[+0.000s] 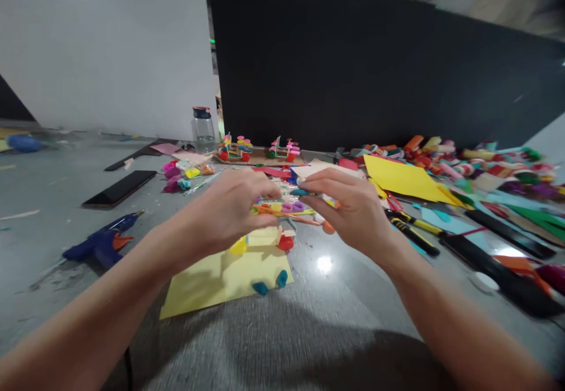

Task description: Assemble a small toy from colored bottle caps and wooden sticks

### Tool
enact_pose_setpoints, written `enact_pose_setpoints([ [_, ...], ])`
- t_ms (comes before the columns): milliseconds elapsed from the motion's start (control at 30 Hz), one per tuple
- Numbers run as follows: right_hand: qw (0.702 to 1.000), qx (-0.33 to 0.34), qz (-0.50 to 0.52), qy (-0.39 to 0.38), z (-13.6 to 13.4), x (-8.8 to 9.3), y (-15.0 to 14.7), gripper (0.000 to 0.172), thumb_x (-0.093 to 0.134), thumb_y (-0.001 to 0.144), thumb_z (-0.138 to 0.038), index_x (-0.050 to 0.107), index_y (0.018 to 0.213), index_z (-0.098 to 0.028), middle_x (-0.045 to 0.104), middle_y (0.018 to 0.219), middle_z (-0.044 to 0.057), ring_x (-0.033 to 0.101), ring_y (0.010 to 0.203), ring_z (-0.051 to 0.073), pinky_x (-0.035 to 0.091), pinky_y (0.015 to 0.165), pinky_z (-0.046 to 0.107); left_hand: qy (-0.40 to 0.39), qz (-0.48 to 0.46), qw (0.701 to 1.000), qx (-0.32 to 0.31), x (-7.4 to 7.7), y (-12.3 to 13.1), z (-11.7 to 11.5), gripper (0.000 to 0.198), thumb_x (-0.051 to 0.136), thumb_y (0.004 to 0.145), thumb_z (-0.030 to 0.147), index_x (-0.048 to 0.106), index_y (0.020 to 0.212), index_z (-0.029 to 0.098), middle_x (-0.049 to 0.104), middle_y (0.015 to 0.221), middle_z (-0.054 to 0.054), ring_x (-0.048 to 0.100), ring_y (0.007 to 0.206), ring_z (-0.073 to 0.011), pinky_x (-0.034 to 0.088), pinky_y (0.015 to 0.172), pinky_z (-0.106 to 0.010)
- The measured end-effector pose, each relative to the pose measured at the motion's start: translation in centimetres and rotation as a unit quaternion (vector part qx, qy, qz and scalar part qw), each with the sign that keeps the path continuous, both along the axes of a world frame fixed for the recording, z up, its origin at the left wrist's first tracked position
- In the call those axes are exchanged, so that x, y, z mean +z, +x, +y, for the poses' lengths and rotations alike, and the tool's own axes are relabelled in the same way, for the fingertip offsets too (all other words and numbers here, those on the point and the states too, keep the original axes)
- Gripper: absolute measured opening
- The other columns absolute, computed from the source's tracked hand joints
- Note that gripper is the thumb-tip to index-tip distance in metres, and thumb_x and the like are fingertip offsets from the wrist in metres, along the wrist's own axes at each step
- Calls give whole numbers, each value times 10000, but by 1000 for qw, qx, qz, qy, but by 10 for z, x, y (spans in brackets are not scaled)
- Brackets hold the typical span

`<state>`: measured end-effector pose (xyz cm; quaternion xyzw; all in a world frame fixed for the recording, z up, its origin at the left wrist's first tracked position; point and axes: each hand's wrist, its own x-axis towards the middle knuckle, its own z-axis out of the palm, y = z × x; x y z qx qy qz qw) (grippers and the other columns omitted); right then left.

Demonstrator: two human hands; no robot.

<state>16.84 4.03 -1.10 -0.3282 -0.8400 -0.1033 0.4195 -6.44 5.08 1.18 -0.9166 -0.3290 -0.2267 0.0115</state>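
My right hand (pixel 351 205) pinches a small blue piece that looks like modelling clay (pixel 300 192) between thumb and fingertips. Left of it, my left hand (pixel 236 205) hovers with thumb and fingers curved but apart, and nothing shows between them. Below the hands, a pale yellow paper sheet (pixel 198 288) carries two more blue lumps, one left (pixel 260 288) and one right (pixel 282 278). At the sheet's far edge sits a small build with a yellow lump (pixel 239 245) and a red lump (pixel 286 241). A row of colourful pieces (pixel 286 207) is partly hidden behind my fingers.
On the left lie a blue glue gun (pixel 99 241) and a black phone (pixel 120 188). Two small colourful models (pixel 236 148) and a bottle (pixel 203 129) stand at the back. Yellow paper (pixel 404 179), cutters (pixel 415 235) and heaped clay pieces (pixel 463 161) spread across the right.
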Motion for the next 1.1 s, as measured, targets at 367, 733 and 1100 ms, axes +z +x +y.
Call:
enact_pose_setpoints([
  [367, 995, -38, -87, 24, -1, -46, 7, 185, 592, 956, -264, 713, 1014, -136, 736, 1051, 116, 696, 957, 218, 571, 833, 367, 50, 172, 983, 37, -44, 27, 9, 196, 645, 875, 320, 667, 974, 152, 677, 956, -107, 552, 955, -308, 330, 800, -414],
  [733, 989, -51, -131, 38, 1, -70, -5, 234, 511, 995, -245, 689, 1108, -142, 749, 1037, 108, 700, 898, 208, 560, 751, 346, 31, 126, 992, 10, -57, 26, 22, 198, 661, 849, 373, 629, 837, 178, 653, 823, -56, 548, 863, -266, 308, 807, -411],
  [1100, 997, -12, -77, -26, 5, -81, -8, 254, 510, 988, -206, 648, 1194, -153, 727, 1118, 124, 693, 993, 225, 574, 804, 377, 34, 119, 992, 39, -57, 30, 19, 115, 620, 850, 271, 624, 777, 181, 677, 790, -66, 582, 858, -273, 330, 841, -431],
])
